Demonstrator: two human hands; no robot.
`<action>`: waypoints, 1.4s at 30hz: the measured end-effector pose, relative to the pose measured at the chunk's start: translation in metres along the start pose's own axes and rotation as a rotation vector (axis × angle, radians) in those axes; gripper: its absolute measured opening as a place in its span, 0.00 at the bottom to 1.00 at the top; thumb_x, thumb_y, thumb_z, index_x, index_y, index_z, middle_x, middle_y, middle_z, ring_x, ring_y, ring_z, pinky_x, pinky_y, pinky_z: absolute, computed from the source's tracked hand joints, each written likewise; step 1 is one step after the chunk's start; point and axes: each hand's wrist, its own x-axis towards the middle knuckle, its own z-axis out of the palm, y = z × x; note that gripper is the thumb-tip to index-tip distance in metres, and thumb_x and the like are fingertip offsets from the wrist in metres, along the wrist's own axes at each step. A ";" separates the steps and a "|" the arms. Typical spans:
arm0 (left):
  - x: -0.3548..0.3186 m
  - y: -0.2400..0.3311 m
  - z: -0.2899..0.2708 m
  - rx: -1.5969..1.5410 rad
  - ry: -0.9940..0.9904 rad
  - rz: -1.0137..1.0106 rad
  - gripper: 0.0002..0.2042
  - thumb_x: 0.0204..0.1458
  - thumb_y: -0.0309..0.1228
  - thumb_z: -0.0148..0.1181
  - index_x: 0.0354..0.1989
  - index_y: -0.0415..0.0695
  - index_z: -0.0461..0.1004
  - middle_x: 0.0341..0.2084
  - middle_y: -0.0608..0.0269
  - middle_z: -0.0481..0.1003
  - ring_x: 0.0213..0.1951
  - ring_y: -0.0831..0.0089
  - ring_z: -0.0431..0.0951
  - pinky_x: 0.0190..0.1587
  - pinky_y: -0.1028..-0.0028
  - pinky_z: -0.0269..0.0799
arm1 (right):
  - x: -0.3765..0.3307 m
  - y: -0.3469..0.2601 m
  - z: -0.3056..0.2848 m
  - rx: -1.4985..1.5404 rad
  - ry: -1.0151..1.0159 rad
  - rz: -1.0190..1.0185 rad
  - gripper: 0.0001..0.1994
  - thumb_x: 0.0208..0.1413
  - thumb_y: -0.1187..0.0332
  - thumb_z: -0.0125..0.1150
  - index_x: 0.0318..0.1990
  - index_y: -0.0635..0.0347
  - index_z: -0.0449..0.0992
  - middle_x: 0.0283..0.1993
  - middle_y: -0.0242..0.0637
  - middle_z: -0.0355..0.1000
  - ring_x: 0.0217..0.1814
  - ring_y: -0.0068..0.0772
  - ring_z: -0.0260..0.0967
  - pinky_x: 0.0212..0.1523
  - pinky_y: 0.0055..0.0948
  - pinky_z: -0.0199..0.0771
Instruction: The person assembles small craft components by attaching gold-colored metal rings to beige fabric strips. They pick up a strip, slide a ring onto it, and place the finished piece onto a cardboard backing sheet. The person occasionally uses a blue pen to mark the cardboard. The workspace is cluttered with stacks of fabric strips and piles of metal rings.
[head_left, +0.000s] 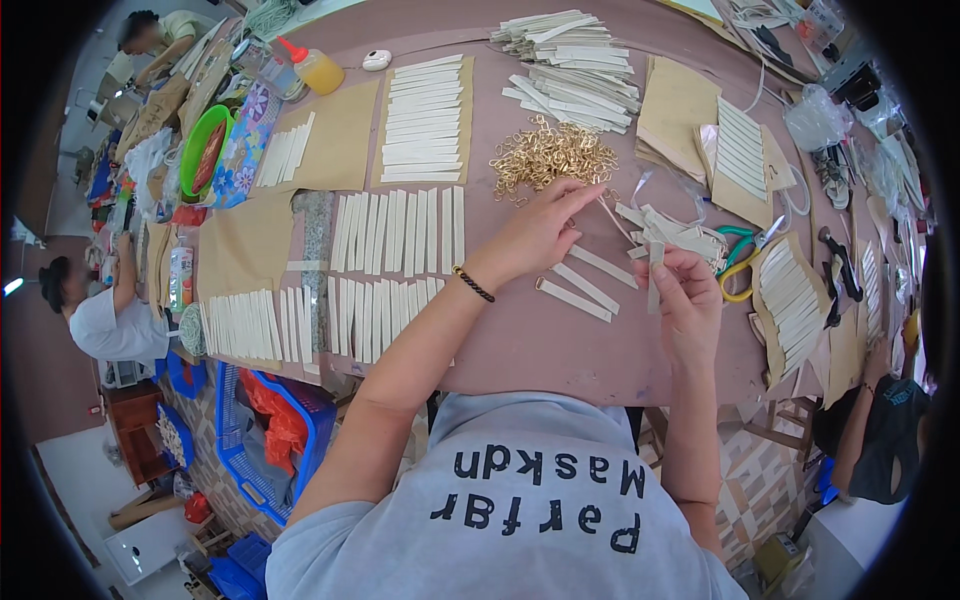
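My left hand [540,228] reaches forward to the near edge of a heap of small gold metal rings [550,155], its fingertips pinched at one ring. My right hand [685,290] holds a cream strip [655,268] upright near my chest. Between the hands, three loose cream strips [585,285] lie on the mauve table [520,340]. A dark bead bracelet sits on my left wrist.
Rows of cream strips [400,232] lie on brown paper to the left, with stacks [575,60] at the back. Green-and-yellow scissors [738,265] lie right of my hand. A squeeze bottle [312,68], green bowl [205,150], blue crate [270,430] and other people surround the table.
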 end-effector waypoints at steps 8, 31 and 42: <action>0.010 0.005 -0.002 0.179 0.058 -0.074 0.27 0.50 0.19 0.56 0.62 0.45 0.64 0.38 0.56 0.76 0.39 0.60 0.78 0.42 0.64 0.74 | -0.004 0.000 0.004 -0.063 -0.037 0.050 0.04 0.63 0.76 0.55 0.43 0.66 0.69 0.40 0.43 0.78 0.38 0.28 0.78 0.39 0.24 0.78; -0.004 -0.003 0.002 0.249 0.076 -0.187 0.04 0.47 0.25 0.62 0.25 0.38 0.73 0.23 0.55 0.75 0.31 0.58 0.77 0.37 0.63 0.71 | -0.014 0.023 0.028 -0.502 -0.061 0.117 0.06 0.60 0.74 0.59 0.39 0.69 0.72 0.30 0.34 0.74 0.28 0.21 0.75 0.28 0.22 0.70; -0.030 0.033 -0.003 -0.071 0.144 -0.348 0.04 0.48 0.25 0.63 0.27 0.37 0.74 0.22 0.62 0.77 0.24 0.76 0.77 0.29 0.75 0.73 | -0.027 0.019 0.037 -0.539 -0.048 0.102 0.07 0.59 0.72 0.59 0.37 0.68 0.72 0.29 0.37 0.75 0.24 0.21 0.73 0.23 0.23 0.69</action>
